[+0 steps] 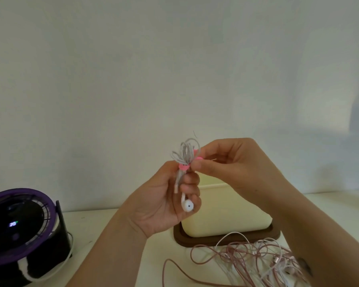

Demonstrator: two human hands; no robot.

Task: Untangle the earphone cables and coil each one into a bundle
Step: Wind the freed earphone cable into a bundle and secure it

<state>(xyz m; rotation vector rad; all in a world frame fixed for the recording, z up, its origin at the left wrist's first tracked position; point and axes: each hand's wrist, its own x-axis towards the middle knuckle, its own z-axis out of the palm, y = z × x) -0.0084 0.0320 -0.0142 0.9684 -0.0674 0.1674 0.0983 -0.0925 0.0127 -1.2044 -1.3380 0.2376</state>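
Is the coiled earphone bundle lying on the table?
No, the left hand holds the bundle raised; the right hand pinches its pink tie.

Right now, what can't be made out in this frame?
All in the head view.
Tie: right fingers cover its end, so fastened or not is unclear.
Bundle: lower part hidden inside the left hand.
Tangle: cut by the bottom edge, crossed by the right forearm; cable count unclear.
Fan: display too blurred to read.

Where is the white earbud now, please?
The white earbud sits centre of the head view, in the left hand, below the coiled grey bundle.
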